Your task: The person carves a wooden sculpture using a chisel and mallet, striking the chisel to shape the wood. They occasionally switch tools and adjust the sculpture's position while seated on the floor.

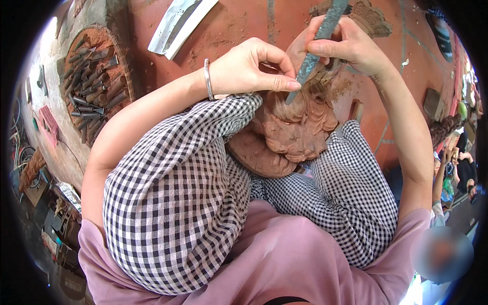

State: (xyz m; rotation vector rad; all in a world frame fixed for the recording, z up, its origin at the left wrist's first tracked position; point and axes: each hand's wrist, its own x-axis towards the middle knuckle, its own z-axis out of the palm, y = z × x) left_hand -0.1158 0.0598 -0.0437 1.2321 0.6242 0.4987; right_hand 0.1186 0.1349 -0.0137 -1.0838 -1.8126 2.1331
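A long, flat grey file slants over the carving, its narrow tip pointing down toward me. My right hand grips the file partway up its length, thumb on its near face. At the narrow end, my left hand pinches the tip between thumb and fingers. Below the file, a reddish-brown carved wooden figure with swirling folds and a rounded base lies between my legs. The file and my hands cover part of its far end.
To the left stands a round woven basket of wooden-handled chisels. A white bent strip lies on the dusty red tile floor. Beyond my right hand is another carved wood piece. Other people sit at the far right.
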